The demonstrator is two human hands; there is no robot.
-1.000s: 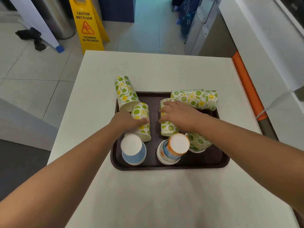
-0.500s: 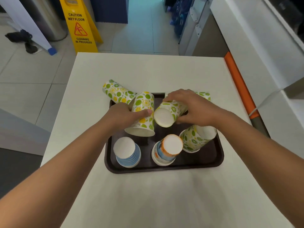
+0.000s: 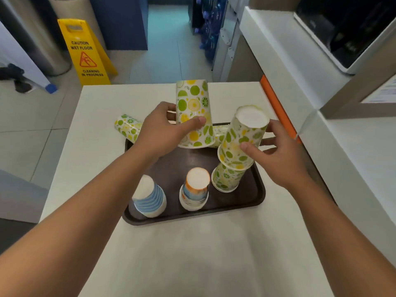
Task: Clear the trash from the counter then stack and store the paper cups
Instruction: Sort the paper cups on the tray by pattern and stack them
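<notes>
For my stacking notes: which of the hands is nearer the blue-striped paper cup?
Left. The left hand is above the blue-striped paper cup; the right hand is far right.

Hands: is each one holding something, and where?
Left hand grips a citrus cup by its side. Right hand holds another cup by its side, over a stacked cup.

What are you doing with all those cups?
A person is stacking paper cups on a brown tray. The left hand holds one lime-print cup upside down above the tray. The right hand fits another lime-print cup over an upside-down one. A blue-striped cup and an orange-topped cup wait nearby.
</notes>
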